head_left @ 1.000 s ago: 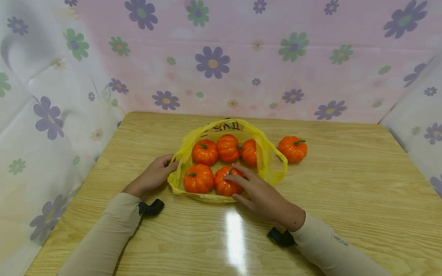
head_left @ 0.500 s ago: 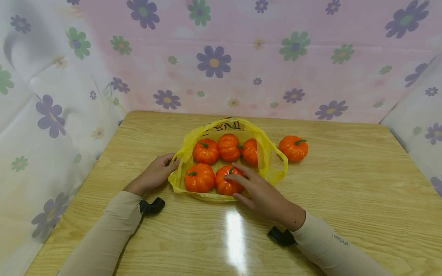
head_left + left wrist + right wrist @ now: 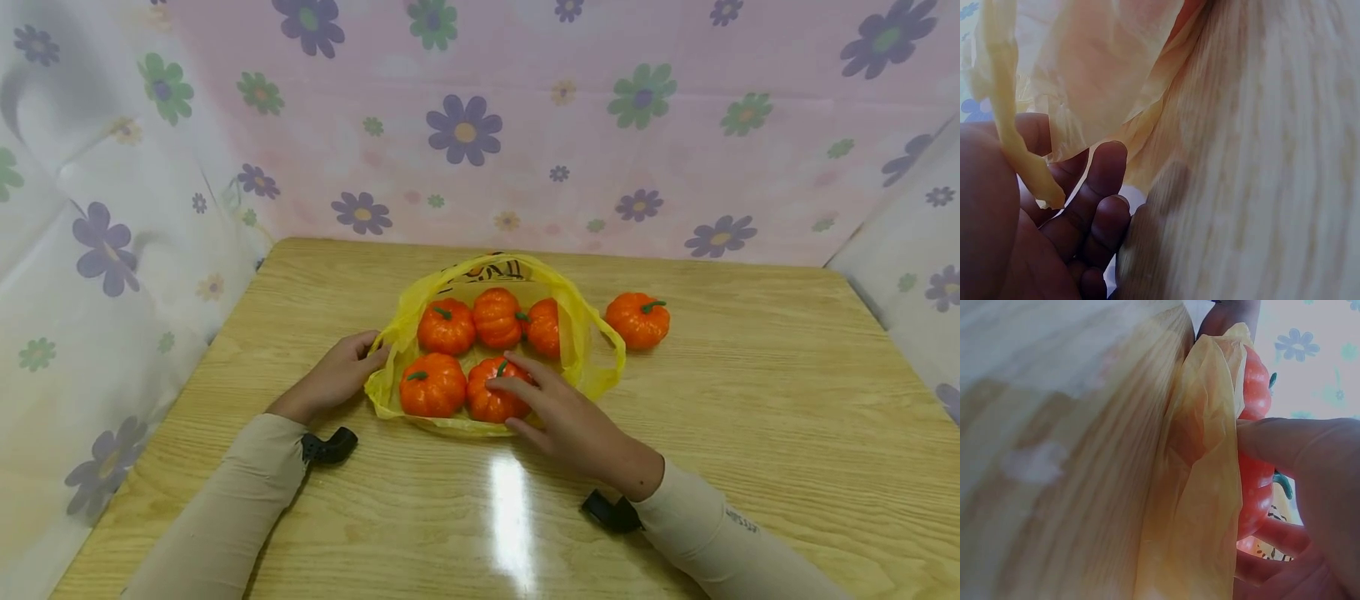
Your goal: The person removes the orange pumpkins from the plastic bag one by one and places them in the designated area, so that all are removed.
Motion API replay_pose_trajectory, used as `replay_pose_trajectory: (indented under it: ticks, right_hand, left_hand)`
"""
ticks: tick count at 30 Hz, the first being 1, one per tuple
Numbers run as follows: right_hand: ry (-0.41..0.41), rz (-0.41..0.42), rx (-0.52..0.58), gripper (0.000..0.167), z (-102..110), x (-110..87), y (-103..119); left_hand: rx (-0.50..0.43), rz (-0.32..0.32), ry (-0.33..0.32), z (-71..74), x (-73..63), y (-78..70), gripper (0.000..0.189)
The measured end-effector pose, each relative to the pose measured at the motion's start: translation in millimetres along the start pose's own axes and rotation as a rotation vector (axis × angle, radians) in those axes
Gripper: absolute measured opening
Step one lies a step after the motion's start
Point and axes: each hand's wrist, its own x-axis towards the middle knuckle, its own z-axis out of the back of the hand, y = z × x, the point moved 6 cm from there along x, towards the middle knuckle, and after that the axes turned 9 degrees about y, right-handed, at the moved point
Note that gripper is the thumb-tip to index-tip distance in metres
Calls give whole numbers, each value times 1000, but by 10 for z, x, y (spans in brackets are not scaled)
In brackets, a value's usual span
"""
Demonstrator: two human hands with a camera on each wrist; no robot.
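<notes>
A yellow plastic bag (image 3: 596, 379) lies on the table with its mouth spread wide, showing several orange toy pumpkins inside. My left hand (image 3: 341, 372) grips the bag's left edge; in the left wrist view, a yellow strip of the bag (image 3: 1022, 156) runs between the thumb and the curled fingers. At the bag's front right, my right hand (image 3: 573, 421) holds a pumpkin (image 3: 491, 400) with a green stem, thumb on its near side and fingers over its right and top. In the right wrist view, the bag's front wall (image 3: 1194, 487) partly hides that pumpkin (image 3: 1254, 481).
Another orange pumpkin (image 3: 637, 321) sits on the table (image 3: 757, 400) just right of the bag. Flower-patterned cloth (image 3: 525, 100) hangs behind the table and along both sides. Black wrist-worn devices (image 3: 330, 447) stick out below both hands.
</notes>
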Motion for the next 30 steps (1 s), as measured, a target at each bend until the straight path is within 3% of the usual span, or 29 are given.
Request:
replay_pose_trajectory:
  ticks: [21, 30]
  right_hand:
    - [-70, 50, -53, 56, 18, -15, 47]
    - [-152, 89, -70, 56, 128, 6, 92]
  left_hand:
    - [19, -18, 2, -28, 5, 29, 32]
    - [-4, -9, 21, -20, 5, -1, 34]
